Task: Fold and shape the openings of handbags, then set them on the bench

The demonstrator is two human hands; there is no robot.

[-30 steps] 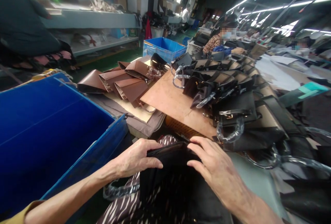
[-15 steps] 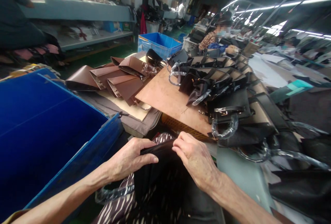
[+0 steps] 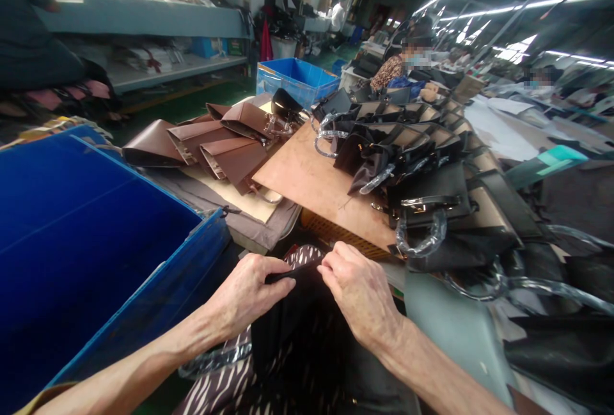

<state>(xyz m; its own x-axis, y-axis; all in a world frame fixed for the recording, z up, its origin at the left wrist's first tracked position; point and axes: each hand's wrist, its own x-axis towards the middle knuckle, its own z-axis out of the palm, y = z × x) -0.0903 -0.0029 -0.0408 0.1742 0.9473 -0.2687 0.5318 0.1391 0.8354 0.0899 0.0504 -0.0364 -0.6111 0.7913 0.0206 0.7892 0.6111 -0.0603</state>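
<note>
A black handbag (image 3: 297, 332) lies across my lap, over patterned cloth in dark brown and white. My left hand (image 3: 254, 287) pinches the bag's upper edge between thumb and fingers. Close by on the same edge, my right hand (image 3: 357, 287) grips with its fingertips, so a short stretch of black material runs between the two. A plastic-wrapped handle (image 3: 218, 359) sticks out at the bag's left side. The bag's lower part is dark, and its details are hard to make out.
To the left stands a big blue bin (image 3: 96, 223). Ahead, brown bags (image 3: 240, 153) lie beside a tan board (image 3: 330, 191). Many black bags with wrapped handles (image 3: 422, 236) are piled at the right. A smaller blue crate (image 3: 297, 82) and a seated co-worker (image 3: 388, 73) are farther back.
The black edge between my hands looks narrower and more folded than before. Both hands keep their grip, with only slight shifts.
</note>
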